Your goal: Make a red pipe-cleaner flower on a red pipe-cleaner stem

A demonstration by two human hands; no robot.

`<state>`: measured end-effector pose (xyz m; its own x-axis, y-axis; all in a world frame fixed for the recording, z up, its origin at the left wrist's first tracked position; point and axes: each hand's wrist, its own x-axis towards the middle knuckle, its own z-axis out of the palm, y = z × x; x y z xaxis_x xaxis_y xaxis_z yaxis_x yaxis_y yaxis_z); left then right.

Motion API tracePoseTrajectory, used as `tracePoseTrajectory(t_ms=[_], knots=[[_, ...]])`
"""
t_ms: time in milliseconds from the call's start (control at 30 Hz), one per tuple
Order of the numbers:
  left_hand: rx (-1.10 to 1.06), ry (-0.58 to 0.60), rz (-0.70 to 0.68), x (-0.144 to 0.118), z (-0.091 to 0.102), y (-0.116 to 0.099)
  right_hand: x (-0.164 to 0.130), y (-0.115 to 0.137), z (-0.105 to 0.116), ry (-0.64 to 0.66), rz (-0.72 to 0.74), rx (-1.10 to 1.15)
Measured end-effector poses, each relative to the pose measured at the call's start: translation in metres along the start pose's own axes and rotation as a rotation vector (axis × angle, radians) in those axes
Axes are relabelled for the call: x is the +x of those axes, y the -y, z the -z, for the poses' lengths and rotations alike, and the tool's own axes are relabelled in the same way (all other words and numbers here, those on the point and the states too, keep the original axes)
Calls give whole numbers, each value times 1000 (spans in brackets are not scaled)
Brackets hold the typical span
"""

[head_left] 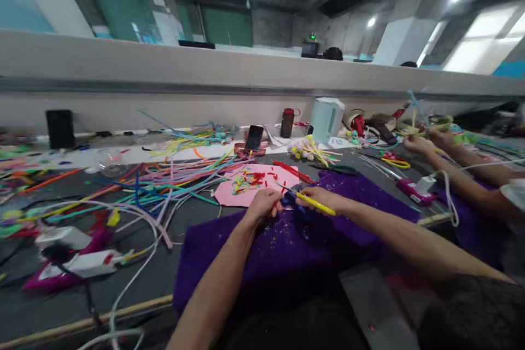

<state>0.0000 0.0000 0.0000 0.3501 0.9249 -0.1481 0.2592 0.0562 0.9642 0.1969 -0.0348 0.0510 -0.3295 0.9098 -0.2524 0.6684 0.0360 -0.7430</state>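
In the head view, my right hand (318,197) is closed around yellow-handled scissors (316,204), whose thin metal blade points left. My left hand (266,203) pinches a short red fuzzy stem (274,209) just left of the blades. A dark blue item beside my right fingers is too blurred to make out. Beyond both hands lies a pink sheet (229,192), strewn with small cut red, yellow and green pieces (246,181). Red pipe cleaners (293,171) rest at its far right edge. Purple cloth (254,262) dotted with bits of fluff lies under my hands.
Long coloured pipe cleaners (164,194) spread to the left, near power strips (82,262) and a looping white cable. Behind stand a phone (254,138), a brown bottle (287,123) and a pale blue kettle (326,120). At right, another person's hands (426,142) are at work.
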Motion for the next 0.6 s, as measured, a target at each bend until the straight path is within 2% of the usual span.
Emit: tracePoseTrajectory(t_ms=[233,367,467,600], knots=[[-13,31,17,-3,-2,-3,-7,7,8,38,-95,7],[-45,20,17,-4,-1,-4,-14,5,9,15,-156,51],[-92,-17,0,-3,-1,-6,-22,2,8,-10,-157,94],[-150,-29,-22,-3,-2,-10,-30,1,3,39,-111,132]])
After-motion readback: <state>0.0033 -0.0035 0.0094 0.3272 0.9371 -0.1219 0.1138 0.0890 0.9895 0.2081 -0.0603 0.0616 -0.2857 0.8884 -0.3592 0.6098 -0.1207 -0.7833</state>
